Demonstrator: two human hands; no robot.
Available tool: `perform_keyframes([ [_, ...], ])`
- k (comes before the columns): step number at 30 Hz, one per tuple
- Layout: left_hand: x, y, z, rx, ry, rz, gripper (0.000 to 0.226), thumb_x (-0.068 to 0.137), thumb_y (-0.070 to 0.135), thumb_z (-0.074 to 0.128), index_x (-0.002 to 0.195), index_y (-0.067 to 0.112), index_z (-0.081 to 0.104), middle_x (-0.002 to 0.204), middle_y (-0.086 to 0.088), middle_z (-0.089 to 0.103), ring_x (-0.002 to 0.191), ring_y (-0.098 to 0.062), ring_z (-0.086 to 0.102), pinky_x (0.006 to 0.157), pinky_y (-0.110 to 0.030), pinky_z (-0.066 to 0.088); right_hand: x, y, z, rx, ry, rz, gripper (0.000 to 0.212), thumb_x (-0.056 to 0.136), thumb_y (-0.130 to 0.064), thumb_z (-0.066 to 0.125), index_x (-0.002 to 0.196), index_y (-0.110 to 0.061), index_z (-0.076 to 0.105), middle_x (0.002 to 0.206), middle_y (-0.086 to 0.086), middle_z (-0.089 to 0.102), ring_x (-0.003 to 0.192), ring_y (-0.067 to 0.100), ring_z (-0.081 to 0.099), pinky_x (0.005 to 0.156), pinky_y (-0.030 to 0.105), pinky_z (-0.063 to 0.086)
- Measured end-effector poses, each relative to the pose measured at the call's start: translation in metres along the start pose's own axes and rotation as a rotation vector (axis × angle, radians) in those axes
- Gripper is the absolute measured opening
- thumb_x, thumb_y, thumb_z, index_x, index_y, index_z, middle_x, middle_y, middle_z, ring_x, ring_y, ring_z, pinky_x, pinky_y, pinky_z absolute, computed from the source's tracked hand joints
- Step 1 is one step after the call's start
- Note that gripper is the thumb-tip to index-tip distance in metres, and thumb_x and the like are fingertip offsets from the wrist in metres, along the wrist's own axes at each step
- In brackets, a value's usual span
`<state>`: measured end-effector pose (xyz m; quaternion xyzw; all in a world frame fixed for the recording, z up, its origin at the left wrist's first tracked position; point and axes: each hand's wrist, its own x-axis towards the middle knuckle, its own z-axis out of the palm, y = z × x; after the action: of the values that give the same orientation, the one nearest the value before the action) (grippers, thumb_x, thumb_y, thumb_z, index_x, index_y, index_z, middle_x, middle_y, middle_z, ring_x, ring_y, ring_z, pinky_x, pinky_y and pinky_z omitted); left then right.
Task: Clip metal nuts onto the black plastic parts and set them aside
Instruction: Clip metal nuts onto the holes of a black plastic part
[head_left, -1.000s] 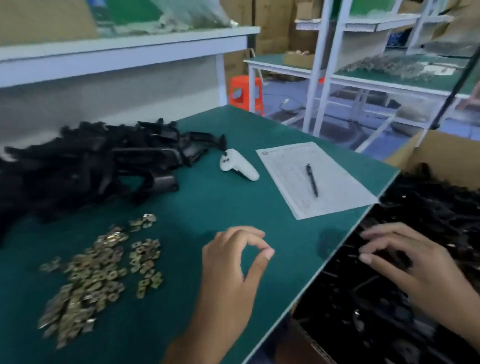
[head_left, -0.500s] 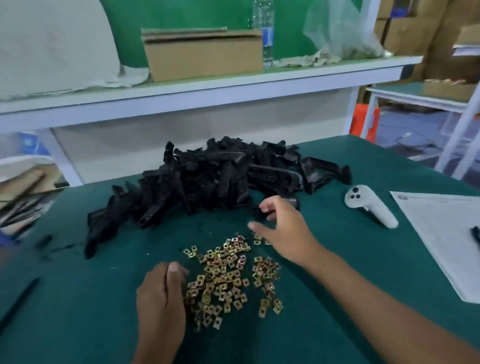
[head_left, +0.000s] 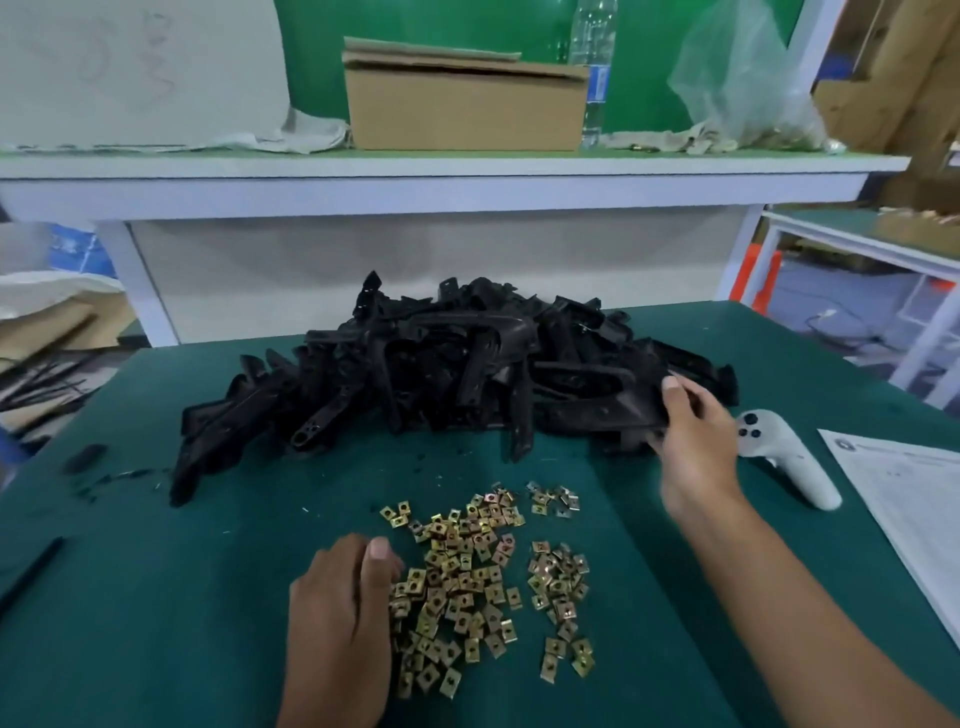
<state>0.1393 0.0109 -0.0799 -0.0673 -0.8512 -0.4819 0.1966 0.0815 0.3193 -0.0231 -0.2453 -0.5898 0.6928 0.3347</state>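
Note:
A heap of black plastic parts (head_left: 447, 374) lies across the middle of the green table (head_left: 156, 597). In front of it, several brass-coloured metal nuts (head_left: 478, 577) are scattered in a loose pile. My right hand (head_left: 693, 436) reaches to the right end of the heap and grips one black plastic part (head_left: 613, 410), thumb on top and fingers underneath. My left hand (head_left: 343, 613) rests at the left edge of the nut pile, fingers curled down onto the nuts; whether it pinches one is hidden.
A white handheld controller (head_left: 784, 457) lies right of the heap, and a printed sheet (head_left: 914, 514) sits at the far right edge. Black plastic scraps (head_left: 88, 457) lie at the left. Behind the table stands a white shelf (head_left: 467, 176) with a cardboard box (head_left: 462, 98).
The view swung left from the box of parts to the table. My right hand moved from the nuts to the heap's right end and took hold of a part. My left hand settled onto the nuts.

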Motion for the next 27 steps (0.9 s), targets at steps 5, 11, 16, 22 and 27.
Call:
perform_keyframes([
  [5,-0.002,0.004,0.000,-0.008,0.010,0.019,0.045,0.097,0.057,0.025,0.078,0.032,0.058,0.076,0.012,0.063,0.080,-0.007,0.061,0.080,-0.053,0.050,-0.034,-0.012,-0.015,0.323,-0.230,0.063,0.022,0.105,-0.024,0.054,0.116,-0.009,0.066,0.104,0.002,0.076,0.091,0.013,0.072,0.083,0.030,0.057],
  [11,-0.007,0.018,-0.003,-0.373,0.060,0.011,0.036,0.099,0.052,0.032,0.092,0.037,0.064,0.095,0.010,0.067,0.092,-0.009,0.062,0.081,-0.025,0.046,-0.095,-0.020,-0.002,0.104,-0.725,0.406,0.011,0.091,-0.024,0.065,0.084,-0.017,0.071,0.091,0.008,0.074,0.078,0.010,0.071,0.065,0.022,0.057],
  [16,-0.013,0.029,-0.017,-0.450,0.100,0.203,0.037,0.104,0.038,0.032,0.103,0.025,0.067,0.105,0.006,0.068,0.106,-0.010,0.062,0.090,-0.017,0.044,-0.122,-0.004,0.011,-0.023,-0.753,0.511,0.026,0.100,-0.017,0.056,0.075,-0.022,0.059,0.076,-0.001,0.065,0.071,0.009,0.063,0.066,0.022,0.049],
  [22,-0.010,0.036,-0.023,-0.646,-0.655,-0.077,0.039,0.084,0.046,0.070,0.121,0.033,0.065,0.122,0.002,0.070,0.107,-0.014,0.068,0.085,-0.020,0.053,-0.115,-0.002,0.005,0.030,-0.770,0.456,0.017,0.097,-0.011,0.056,0.084,-0.020,0.061,0.078,-0.001,0.064,0.065,0.009,0.063,0.056,0.022,0.050],
  [27,-0.018,0.037,-0.004,-0.809,-0.762,-0.290,0.056,0.080,0.009,0.082,0.127,0.029,0.060,0.102,-0.008,0.074,0.091,-0.022,0.070,0.079,-0.028,0.055,-0.123,0.007,0.006,0.134,-0.930,0.394,0.040,0.090,-0.053,0.062,0.100,-0.015,0.068,0.094,0.006,0.068,0.078,0.018,0.064,0.065,0.029,0.052],
])
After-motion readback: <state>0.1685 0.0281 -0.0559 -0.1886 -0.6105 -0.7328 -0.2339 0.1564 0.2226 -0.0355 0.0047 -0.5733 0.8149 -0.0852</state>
